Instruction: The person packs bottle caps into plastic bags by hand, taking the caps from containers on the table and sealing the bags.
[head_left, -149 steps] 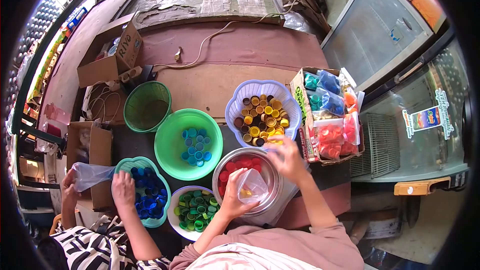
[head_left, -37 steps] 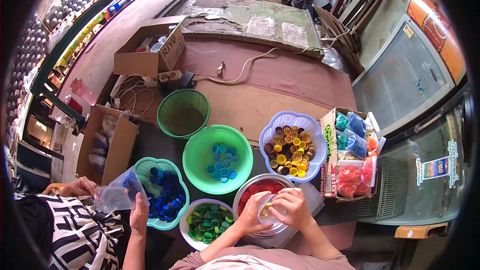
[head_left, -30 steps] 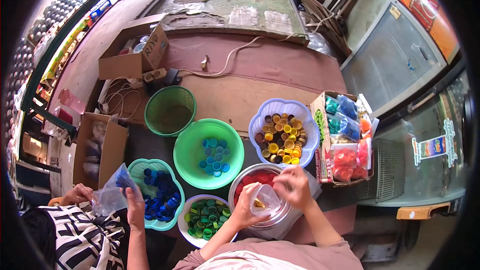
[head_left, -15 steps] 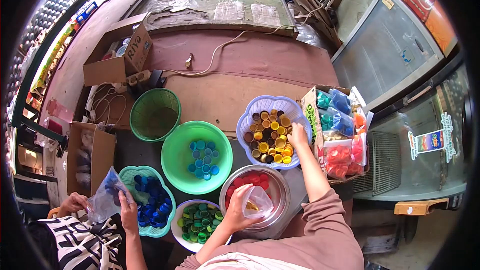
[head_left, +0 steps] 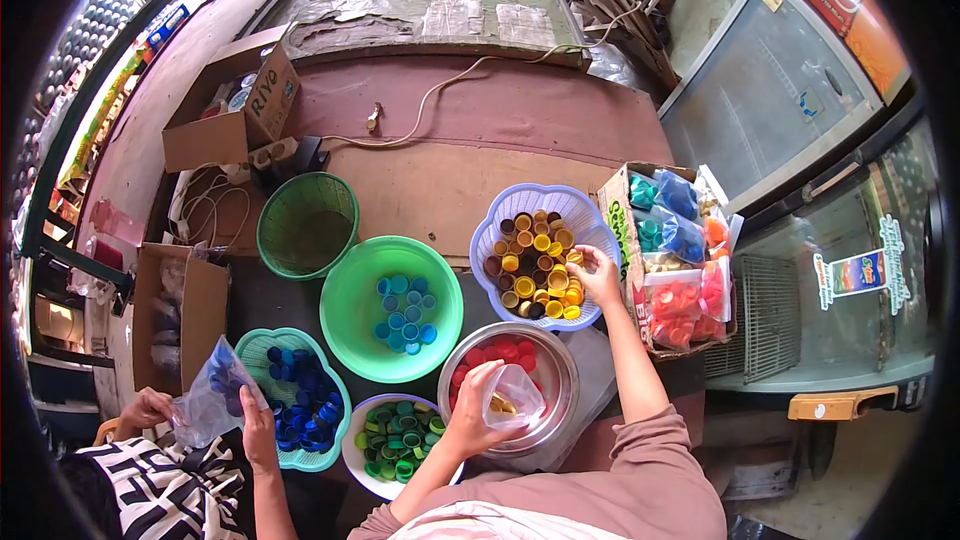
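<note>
My left hand (head_left: 474, 418) grips a clear plastic bag (head_left: 522, 398) with a few yellow bottle caps at its bottom. The bag's mouth faces up over a metal bowl (head_left: 567, 402) of red caps (head_left: 512, 348). At the right side of a lavender basket (head_left: 492, 212), my right hand (head_left: 598, 278) has its fingers closed, with a yellowish bottle cap at the fingertips. Yellow, tan and brown caps (head_left: 538, 265) fill the basket's middle. Left of the bag, a white bowl (head_left: 352, 465) holds green caps (head_left: 402, 440).
A co-worker's hands (head_left: 257, 425) hold another plastic bag (head_left: 212, 395) beside a teal basket (head_left: 342, 410) of blue caps. A green basin (head_left: 440, 330) contains light-blue caps. Behind it stands a green basket (head_left: 308, 225). At right is a carton (head_left: 635, 270) of bagged caps.
My right hand has drawn back slightly toward me at the basket's right side, its fingers now pointing left. My left hand keeps the bag in nearly the same place.
</note>
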Action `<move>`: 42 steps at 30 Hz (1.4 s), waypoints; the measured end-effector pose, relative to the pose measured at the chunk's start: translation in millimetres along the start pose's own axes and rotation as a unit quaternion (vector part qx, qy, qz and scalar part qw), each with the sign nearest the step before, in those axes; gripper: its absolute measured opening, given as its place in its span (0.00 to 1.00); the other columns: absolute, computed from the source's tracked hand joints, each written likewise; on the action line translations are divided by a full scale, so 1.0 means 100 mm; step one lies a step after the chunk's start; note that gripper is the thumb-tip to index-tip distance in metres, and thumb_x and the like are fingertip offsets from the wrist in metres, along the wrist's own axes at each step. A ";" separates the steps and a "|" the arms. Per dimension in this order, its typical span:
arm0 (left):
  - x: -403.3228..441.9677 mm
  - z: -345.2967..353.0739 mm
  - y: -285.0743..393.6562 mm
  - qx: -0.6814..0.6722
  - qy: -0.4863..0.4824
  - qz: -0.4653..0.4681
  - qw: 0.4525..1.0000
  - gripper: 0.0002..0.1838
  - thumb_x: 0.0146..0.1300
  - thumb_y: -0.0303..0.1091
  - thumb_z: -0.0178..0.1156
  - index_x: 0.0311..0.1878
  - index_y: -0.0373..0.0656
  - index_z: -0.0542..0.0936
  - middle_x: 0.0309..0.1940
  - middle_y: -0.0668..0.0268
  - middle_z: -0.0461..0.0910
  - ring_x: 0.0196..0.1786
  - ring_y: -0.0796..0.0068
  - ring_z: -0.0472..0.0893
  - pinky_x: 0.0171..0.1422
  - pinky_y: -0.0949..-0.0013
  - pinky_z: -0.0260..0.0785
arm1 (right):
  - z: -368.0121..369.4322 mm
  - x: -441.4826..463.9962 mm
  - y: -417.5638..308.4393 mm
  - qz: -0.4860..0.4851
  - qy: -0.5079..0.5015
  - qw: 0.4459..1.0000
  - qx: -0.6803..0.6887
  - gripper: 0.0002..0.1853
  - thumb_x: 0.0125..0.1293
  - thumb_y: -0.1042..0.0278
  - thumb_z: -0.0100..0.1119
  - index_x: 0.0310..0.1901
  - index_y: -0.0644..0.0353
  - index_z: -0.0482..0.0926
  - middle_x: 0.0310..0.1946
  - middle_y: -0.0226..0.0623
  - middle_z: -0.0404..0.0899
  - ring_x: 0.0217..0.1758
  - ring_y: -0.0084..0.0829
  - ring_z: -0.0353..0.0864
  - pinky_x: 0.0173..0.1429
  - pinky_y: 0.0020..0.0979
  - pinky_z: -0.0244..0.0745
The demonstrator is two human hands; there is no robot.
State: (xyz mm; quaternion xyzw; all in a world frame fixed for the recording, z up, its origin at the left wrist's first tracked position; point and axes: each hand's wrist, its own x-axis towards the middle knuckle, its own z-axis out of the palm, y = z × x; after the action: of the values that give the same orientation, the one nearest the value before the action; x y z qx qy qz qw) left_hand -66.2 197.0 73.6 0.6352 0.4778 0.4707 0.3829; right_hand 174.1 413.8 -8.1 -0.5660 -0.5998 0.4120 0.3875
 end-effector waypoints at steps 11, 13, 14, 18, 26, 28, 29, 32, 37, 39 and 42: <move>-0.03 0.02 0.03 0.002 -0.001 0.004 1.000 0.48 0.32 0.34 0.74 0.60 0.41 0.60 0.55 0.53 0.64 0.59 0.55 0.66 0.63 0.60 0.58 | 0.00 -0.27 -0.20 0.086 -0.025 0.952 0.293 0.19 0.52 0.74 0.66 0.47 0.61 0.73 0.36 0.31 0.79 0.39 0.20 0.78 0.44 0.22 0.74; -0.02 0.03 0.05 0.002 -0.001 0.001 1.000 0.48 0.32 0.34 0.74 0.60 0.41 0.60 0.55 0.53 0.64 0.59 0.55 0.65 0.63 0.60 0.58 | 0.01 -0.33 -0.32 0.131 -0.025 0.908 0.397 0.19 0.56 0.73 0.63 0.49 0.60 0.72 0.37 0.31 0.79 0.39 0.21 0.78 0.45 0.22 0.74; -0.02 0.03 0.05 -0.001 0.000 -0.001 1.000 0.48 0.32 0.34 0.74 0.60 0.41 0.60 0.55 0.53 0.64 0.59 0.55 0.66 0.63 0.60 0.58 | 0.00 -0.36 -0.37 0.137 -0.061 0.870 0.469 0.18 0.60 0.71 0.59 0.52 0.60 0.71 0.39 0.32 0.78 0.41 0.23 0.79 0.46 0.23 0.75; 0.00 0.05 0.04 0.002 0.009 -0.002 1.000 0.48 0.32 0.34 0.74 0.60 0.39 0.60 0.55 0.53 0.64 0.59 0.55 0.66 0.64 0.60 0.58 | 0.05 -0.60 -0.85 0.147 -0.114 0.806 0.562 0.20 0.61 0.65 0.58 0.54 0.61 0.70 0.43 0.34 0.77 0.44 0.27 0.79 0.49 0.26 0.73; -0.02 0.05 0.00 0.016 0.008 -0.009 1.000 0.50 0.35 0.33 0.73 0.62 0.39 0.56 0.57 0.54 0.62 0.60 0.56 0.65 0.64 0.60 0.57 | -0.01 -1.24 -1.84 -0.169 -0.335 0.926 -0.031 0.27 0.46 0.76 0.66 0.53 0.60 0.73 0.43 0.38 0.75 0.47 0.30 0.75 0.51 0.29 0.71; -0.03 0.08 0.01 -0.016 0.026 -0.021 0.999 0.47 0.34 0.34 0.72 0.61 0.39 0.59 0.56 0.55 0.63 0.60 0.56 0.65 0.64 0.59 0.58 | 0.05 -1.38 -1.97 -0.167 -0.325 0.926 -0.091 0.29 0.44 0.73 0.69 0.52 0.59 0.74 0.46 0.40 0.74 0.45 0.35 0.77 0.51 0.31 0.72; -0.04 0.08 0.01 -0.014 0.025 -0.018 0.999 0.47 0.34 0.33 0.72 0.61 0.39 0.59 0.56 0.55 0.63 0.60 0.56 0.65 0.64 0.59 0.58 | 0.06 -1.41 -1.97 -0.172 -0.304 0.934 -0.081 0.29 0.43 0.73 0.69 0.52 0.59 0.74 0.45 0.40 0.74 0.45 0.34 0.77 0.50 0.31 0.72; -0.04 0.08 0.02 -0.003 0.022 -0.006 1.000 0.48 0.34 0.33 0.72 0.61 0.39 0.58 0.56 0.55 0.64 0.60 0.56 0.65 0.64 0.59 0.58 | 0.07 -1.46 -1.95 -0.202 -0.229 0.950 -0.058 0.26 0.41 0.71 0.72 0.46 0.60 0.76 0.41 0.39 0.76 0.44 0.33 0.78 0.47 0.31 0.74; -0.07 0.05 0.03 0.004 0.018 0.000 1.000 0.48 0.34 0.35 0.72 0.61 0.39 0.58 0.56 0.55 0.64 0.60 0.56 0.65 0.63 0.59 0.58 | 0.15 -1.63 -1.91 -0.227 -0.163 0.960 -0.019 0.22 0.40 0.69 0.73 0.40 0.58 0.77 0.38 0.38 0.77 0.44 0.33 0.78 0.48 0.32 0.73; -0.07 0.03 0.06 0.004 0.012 0.003 1.000 0.48 0.35 0.35 0.73 0.62 0.39 0.57 0.56 0.55 0.63 0.60 0.56 0.65 0.64 0.59 0.58 | 0.17 -1.66 -1.92 -0.245 -0.184 0.951 -0.043 0.23 0.42 0.65 0.73 0.42 0.58 0.77 0.43 0.40 0.75 0.48 0.35 0.76 0.52 0.34 0.71; -0.06 0.04 0.06 0.004 0.010 0.009 1.000 0.49 0.35 0.36 0.73 0.62 0.39 0.57 0.56 0.54 0.63 0.60 0.55 0.65 0.63 0.60 0.58 | 0.17 -1.67 -1.93 -0.211 -0.191 0.958 -0.036 0.24 0.43 0.61 0.72 0.43 0.58 0.77 0.49 0.41 0.71 0.53 0.38 0.73 0.56 0.36 0.69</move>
State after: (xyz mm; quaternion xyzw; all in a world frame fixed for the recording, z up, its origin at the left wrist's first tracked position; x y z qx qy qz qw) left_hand -61.7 190.0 77.3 0.6363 0.4781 0.4786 0.3708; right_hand 98.8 242.6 165.9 -0.3515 -0.7828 0.3992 0.3230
